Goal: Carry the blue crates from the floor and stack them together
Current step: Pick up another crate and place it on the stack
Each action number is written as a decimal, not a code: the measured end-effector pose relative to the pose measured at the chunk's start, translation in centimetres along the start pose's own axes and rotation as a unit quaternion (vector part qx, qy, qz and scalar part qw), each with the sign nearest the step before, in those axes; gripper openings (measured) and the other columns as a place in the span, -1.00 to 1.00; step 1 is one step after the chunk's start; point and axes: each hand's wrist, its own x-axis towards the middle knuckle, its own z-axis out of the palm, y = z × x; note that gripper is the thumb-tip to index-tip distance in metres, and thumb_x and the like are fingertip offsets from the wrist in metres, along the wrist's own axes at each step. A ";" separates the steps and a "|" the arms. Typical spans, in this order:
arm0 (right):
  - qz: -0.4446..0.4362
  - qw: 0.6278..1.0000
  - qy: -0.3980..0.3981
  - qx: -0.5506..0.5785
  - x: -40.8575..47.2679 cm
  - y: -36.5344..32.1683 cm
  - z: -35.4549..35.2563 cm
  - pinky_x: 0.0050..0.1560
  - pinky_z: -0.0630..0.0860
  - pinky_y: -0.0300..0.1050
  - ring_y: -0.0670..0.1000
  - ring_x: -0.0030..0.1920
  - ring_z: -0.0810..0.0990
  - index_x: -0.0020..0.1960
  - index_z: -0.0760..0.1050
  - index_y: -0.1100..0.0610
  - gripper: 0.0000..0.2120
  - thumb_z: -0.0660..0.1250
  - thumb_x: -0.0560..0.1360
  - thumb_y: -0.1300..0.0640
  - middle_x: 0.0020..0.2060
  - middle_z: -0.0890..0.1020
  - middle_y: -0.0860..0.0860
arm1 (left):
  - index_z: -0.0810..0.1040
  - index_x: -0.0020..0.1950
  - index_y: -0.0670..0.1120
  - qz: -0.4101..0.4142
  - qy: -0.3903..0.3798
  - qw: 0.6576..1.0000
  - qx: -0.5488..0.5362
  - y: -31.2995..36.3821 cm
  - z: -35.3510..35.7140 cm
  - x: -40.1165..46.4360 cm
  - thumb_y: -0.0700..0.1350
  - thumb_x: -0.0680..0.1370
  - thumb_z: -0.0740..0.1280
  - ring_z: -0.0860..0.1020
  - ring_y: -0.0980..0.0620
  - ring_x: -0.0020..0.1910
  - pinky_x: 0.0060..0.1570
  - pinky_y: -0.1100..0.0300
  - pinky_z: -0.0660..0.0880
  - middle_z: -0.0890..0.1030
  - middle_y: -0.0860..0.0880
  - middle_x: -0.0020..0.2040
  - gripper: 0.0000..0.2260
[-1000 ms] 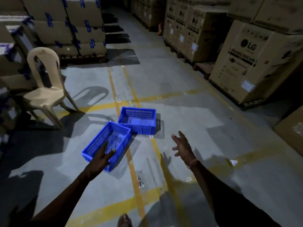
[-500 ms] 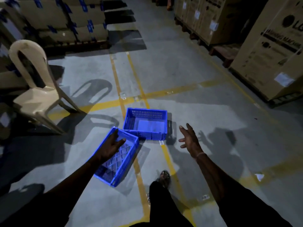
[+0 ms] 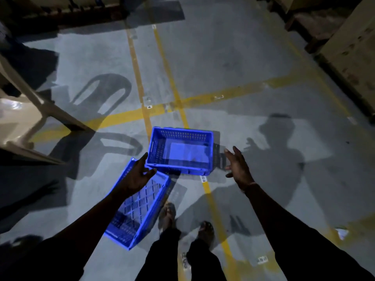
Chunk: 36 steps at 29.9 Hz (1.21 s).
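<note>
Two blue perforated plastic crates lie on the grey floor, touching at a corner. The far crate (image 3: 180,151) sits square, open side up and empty. The near crate (image 3: 138,207) lies at an angle, just left of my feet. My left hand (image 3: 138,175) hovers over the near crate's far end, fingers spread and holding nothing. My right hand (image 3: 238,167) is stretched out open just right of the far crate, apart from it.
A beige plastic chair (image 3: 22,118) stands at the left edge. Cardboard boxes on pallets (image 3: 349,45) line the right side. Yellow floor lines (image 3: 162,110) cross behind the crates. A paper scrap (image 3: 342,233) lies at the lower right. My feet (image 3: 188,224) stand beside the near crate.
I have stepped closer, so both crates sit nearer and lower in view. Both hands have reached forward toward the far crate, still holding nothing.
</note>
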 end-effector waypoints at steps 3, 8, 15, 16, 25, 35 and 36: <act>0.026 1.000 0.005 -0.003 6.6 2.3 2.4 -0.27 0.53 -0.08 0.06 0.02 0.66 0.40 0.30 -0.40 -0.42 0.30 0.41 -0.38 0.30 0.49 -0.03 | -0.02 0.65 0.01 -0.007 -0.014 1.000 0.016 -3.5 0.4 6.8 0.03 0.63 0.29 0.40 -0.11 0.43 0.34 0.13 0.34 0.21 -0.18 0.58 -0.31; 0.047 0.998 0.042 -0.024 18.3 9.4 7.2 -0.17 0.50 -0.08 0.08 0.07 0.60 0.44 0.32 -0.33 -0.32 0.32 0.34 -0.40 0.30 0.49 0.02 | -0.01 0.65 0.02 -0.028 -0.023 0.998 0.049 -11.5 2.2 18.4 0.03 0.62 0.31 0.37 -0.13 0.46 0.30 -0.01 0.45 0.16 -0.10 0.61 -0.30; 0.040 0.991 0.043 -0.116 31.2 18.4 12.5 0.39 0.31 -0.05 0.11 0.44 0.39 0.56 0.27 -0.04 -0.33 0.34 0.54 -0.25 0.46 0.39 0.09 | -0.01 0.65 -0.08 -0.032 -0.026 0.991 0.130 -20.9 5.2 32.8 -0.07 0.63 0.33 0.30 -0.23 0.50 0.35 -0.01 0.33 0.17 -0.19 0.60 -0.29; 0.042 0.990 0.050 -0.125 33.0 19.6 12.9 0.43 0.32 0.01 0.14 0.45 0.38 0.57 0.26 -0.03 -0.33 0.35 0.55 -0.22 0.46 0.38 0.12 | 0.01 0.65 -0.10 -0.026 -0.026 0.990 0.137 -22.1 5.5 34.8 -0.08 0.62 0.34 0.28 -0.23 0.51 0.39 -0.02 0.29 0.18 -0.21 0.59 -0.29; 0.066 0.981 0.080 -0.165 45.5 25.8 15.5 0.47 0.30 0.18 0.24 0.46 0.34 0.61 0.16 0.02 -0.18 0.44 0.49 -0.19 0.49 0.28 0.20 | -0.04 0.65 -0.06 -0.064 0.032 0.985 0.154 -31.0 8.0 49.2 -0.05 0.59 0.37 -0.01 -0.28 0.60 0.51 -0.19 0.14 0.03 -0.31 0.61 -0.22; 0.068 0.970 0.095 -0.214 50.3 29.3 16.8 0.40 0.35 0.23 0.38 0.34 0.42 0.62 0.08 -0.04 -0.14 0.47 0.46 0.13 0.41 0.33 0.33 | -0.05 0.63 0.17 -0.161 0.062 0.978 0.115 -34.1 9.2 53.5 -0.02 0.55 0.42 0.50 -0.47 0.11 0.18 -0.25 0.50 0.32 -0.39 0.28 -0.18; 0.064 0.970 0.095 -0.213 50.3 29.1 16.7 0.39 0.36 0.24 0.38 0.33 0.43 0.62 0.08 -0.05 -0.13 0.46 0.45 0.15 0.40 0.34 0.33 | -0.01 0.61 0.21 -0.148 0.066 0.982 0.100 -34.4 8.9 53.5 -0.03 0.53 0.43 0.53 -0.44 0.07 0.13 -0.25 0.54 0.36 -0.37 0.24 -0.20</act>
